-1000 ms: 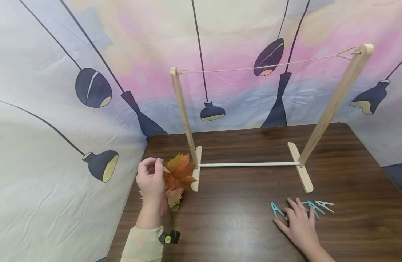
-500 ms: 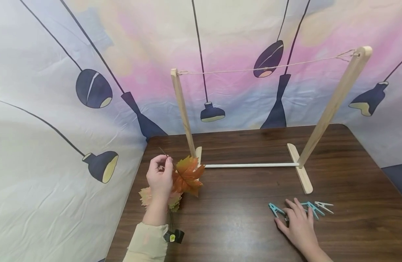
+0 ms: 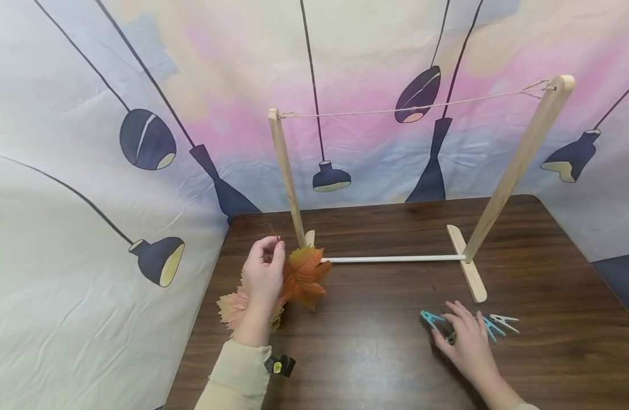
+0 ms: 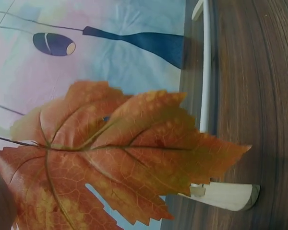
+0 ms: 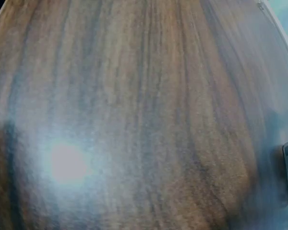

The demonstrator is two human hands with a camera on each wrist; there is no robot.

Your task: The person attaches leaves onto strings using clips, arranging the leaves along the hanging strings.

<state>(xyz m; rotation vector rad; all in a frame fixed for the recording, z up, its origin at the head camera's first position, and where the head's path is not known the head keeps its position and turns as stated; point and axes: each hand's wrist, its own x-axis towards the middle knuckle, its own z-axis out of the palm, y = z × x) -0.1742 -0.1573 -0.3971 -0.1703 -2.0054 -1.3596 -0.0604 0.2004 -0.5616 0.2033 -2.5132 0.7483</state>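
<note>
My left hand (image 3: 264, 273) pinches the thin stem of an orange maple leaf (image 3: 305, 276) between thumb and fingers. The leaf (image 4: 101, 148) hangs in front of the rack's left foot and fills much of the left wrist view. Under that wrist, a paler pink-green maple leaf (image 3: 232, 307) lies on the table, partly hidden. My right hand (image 3: 468, 344) rests low over several clothespins, its fingers spread. A grey clothespin (image 3: 450, 337) lies between thumb and index finger; whether they touch it is unclear. A blue clothespin (image 3: 431, 319) lies by the fingertips, another blue clothespin (image 3: 492, 329) beyond them.
A wooden rack stands on the brown table (image 3: 375, 330), with a left post (image 3: 286, 176), a right post (image 3: 519, 165), a string (image 3: 365, 113) across the top and a white rod (image 3: 396, 259) below. A white clothespin (image 3: 505, 323) lies to the right. Behind hangs a printed cloth (image 3: 232, 68).
My left hand has moved right with the orange leaf, which now overlaps the rack's left foot. The right hand has shifted only slightly, its thumb and index finger around the grey clothespin.
</note>
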